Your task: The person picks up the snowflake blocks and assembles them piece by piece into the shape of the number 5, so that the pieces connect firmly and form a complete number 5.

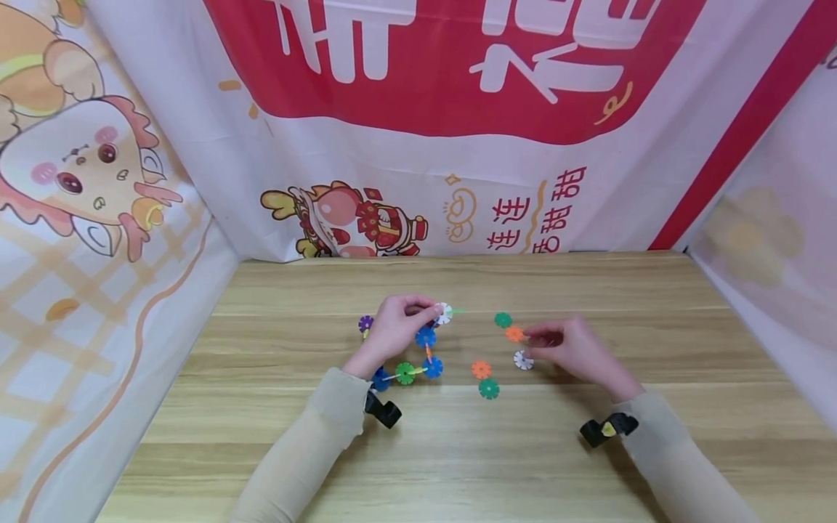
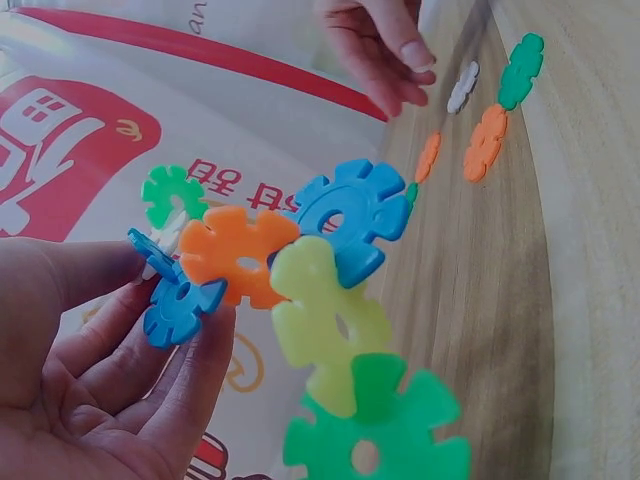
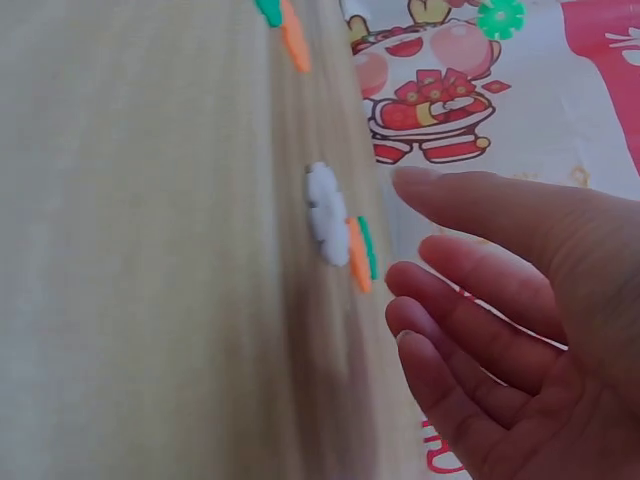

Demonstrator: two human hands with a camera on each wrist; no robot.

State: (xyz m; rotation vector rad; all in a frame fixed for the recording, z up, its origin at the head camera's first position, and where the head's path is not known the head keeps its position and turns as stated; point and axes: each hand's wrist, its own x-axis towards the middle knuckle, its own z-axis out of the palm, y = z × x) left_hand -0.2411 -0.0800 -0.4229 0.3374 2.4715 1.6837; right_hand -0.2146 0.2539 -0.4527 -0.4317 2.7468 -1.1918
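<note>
My left hand (image 1: pixel 394 328) pinches a joined chain of notched plastic snowflake discs by one end. In the left wrist view the chain runs from a light green disc (image 2: pixel 172 195) past small blue discs (image 2: pixel 185 308) at the fingertips to an orange disc (image 2: pixel 238 255), a larger blue disc (image 2: pixel 365 205), a yellow disc (image 2: pixel 312 300) and a green disc (image 2: pixel 385 425). Over the table, my right hand (image 1: pixel 578 354) is empty, its fingers loosely bent. Close to its fingertips lie a white disc (image 1: pixel 523 360) and an orange disc (image 1: pixel 514 333).
A green disc (image 1: pixel 503 319) lies beside the orange one at the back. Nearer the middle of the wooden table (image 1: pixel 523 465) are another orange disc (image 1: pixel 481 370) and green disc (image 1: pixel 489 388). A purple disc (image 1: pixel 365 323) shows left of my left hand. Printed cloth (image 1: pixel 366 152) hangs behind the table.
</note>
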